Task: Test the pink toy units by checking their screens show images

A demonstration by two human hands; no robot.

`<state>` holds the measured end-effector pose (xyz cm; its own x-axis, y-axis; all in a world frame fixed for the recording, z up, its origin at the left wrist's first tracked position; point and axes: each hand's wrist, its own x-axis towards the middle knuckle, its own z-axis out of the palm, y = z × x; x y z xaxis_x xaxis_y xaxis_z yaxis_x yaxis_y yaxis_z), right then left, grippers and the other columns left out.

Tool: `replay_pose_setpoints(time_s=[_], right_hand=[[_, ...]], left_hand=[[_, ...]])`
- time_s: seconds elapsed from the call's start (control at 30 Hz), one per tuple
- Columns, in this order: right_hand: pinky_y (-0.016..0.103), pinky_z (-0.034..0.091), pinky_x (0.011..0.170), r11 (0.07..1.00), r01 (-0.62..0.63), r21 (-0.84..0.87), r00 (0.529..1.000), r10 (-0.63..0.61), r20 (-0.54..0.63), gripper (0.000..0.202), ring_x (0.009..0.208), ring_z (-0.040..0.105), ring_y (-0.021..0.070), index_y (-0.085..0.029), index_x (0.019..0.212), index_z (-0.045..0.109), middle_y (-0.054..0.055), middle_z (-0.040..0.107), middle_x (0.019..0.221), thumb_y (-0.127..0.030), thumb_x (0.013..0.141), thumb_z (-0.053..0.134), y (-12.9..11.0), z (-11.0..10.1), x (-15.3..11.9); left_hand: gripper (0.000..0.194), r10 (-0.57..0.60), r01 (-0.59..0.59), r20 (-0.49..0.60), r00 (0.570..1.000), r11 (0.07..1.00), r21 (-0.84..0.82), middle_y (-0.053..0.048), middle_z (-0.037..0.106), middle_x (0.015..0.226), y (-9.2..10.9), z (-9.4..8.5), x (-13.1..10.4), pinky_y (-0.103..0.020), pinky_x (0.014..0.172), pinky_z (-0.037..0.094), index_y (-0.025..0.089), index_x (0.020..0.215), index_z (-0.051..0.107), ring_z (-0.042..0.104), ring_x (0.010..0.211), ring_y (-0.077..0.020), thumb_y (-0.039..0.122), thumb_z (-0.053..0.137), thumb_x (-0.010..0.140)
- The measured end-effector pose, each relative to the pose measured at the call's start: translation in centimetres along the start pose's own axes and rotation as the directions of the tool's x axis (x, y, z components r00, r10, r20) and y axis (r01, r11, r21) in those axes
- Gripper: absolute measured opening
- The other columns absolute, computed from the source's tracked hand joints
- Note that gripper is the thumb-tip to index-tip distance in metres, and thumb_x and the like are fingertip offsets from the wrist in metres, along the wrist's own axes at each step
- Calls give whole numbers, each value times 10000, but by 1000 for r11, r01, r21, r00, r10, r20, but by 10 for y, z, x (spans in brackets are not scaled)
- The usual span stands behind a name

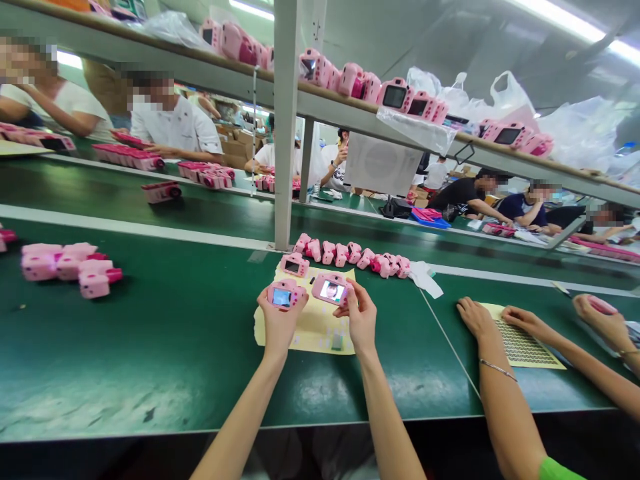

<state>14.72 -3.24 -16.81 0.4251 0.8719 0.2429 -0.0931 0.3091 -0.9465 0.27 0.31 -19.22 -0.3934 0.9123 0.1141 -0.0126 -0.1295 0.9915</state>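
And here's the left hand (278, 327), fingers and thumb gripping a lit pink camera (282, 297) at its twelve o'clock; just beside, at three, another camera (330, 291), long axis roughly nine-to-three, right end pinched by the right hand (364, 319).

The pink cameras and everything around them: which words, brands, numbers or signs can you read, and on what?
No text is readable.
Camera in the left hand: lit screen, any lettering too small.
Camera in the right hand: same.
Yellow paper beneath: tiny marks, illegible.
Patterned sheet, right: dark rows, too small.
White shirt's print: blurred.
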Motion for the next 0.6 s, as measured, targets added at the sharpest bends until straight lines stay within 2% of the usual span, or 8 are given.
replay_pose_setpoints(time_s=[0.07, 0.17, 0.33, 0.5, 0.6], right_hand=[[225, 560, 473, 1000, 20, 6, 1000, -19, -24, 514, 462, 631, 85, -155, 1123, 699, -42, 687, 720, -619, 902, 710, -10, -1, -6], [228, 547, 444, 999, 42, -5, 999, -42, -17, 563, 440, 632, 88, -166, 1110, 721, -41, 695, 720, -652, 827, 750, -26, 0, -14], [245, 566, 452, 996, 74, -50, 996, -72, 51, 527, 444, 648, 113, -180, 1108, 730, -42, 693, 662, -630, 835, 748, -49, 2, -28], [281, 630, 580, 989, 134, -67, 988, -128, 87, 389, 563, 716, 143, -231, 1148, 727, -15, 724, 778, -539, 911, 732, -61, -6, -64], [297, 641, 683, 985, 164, -59, 981, -156, 113, 293, 674, 743, 150, -275, 1171, 734, 17, 743, 974, -464, 948, 727, -66, -15, -89]], left_hand=[[389, 20, -22, 29, 999, 995, 94, -88, 691, 1249, 0, 2, 0, -443, 839, 631, 192, 1329, 616, 723, 989, -240, 332, 721, 982], [429, 36, -52, 62, 997, 959, 277, -99, 681, 1296, 1, 3, -1, -498, 920, 599, 200, 1362, 593, 713, 1062, -271, 332, 722, 975], [469, 58, -106, 109, 992, 856, 507, -120, 619, 1436, 2, 3, -7, -626, 1106, 452, 205, 1388, 591, 606, 1296, -344, 347, 729, 963], [429, 130, -213, 190, 973, 822, 528, -118, 600, 1466, 1, -7, -15, -622, 1097, 468, 204, 1355, 626, 587, 1317, -345, 371, 722, 972], [432, 189, -278, 227, 955, 832, 479, -118, 599, 1470, 2, -18, -19, -620, 1089, 476, 208, 1362, 621, 598, 1307, -340, 393, 706, 981]])
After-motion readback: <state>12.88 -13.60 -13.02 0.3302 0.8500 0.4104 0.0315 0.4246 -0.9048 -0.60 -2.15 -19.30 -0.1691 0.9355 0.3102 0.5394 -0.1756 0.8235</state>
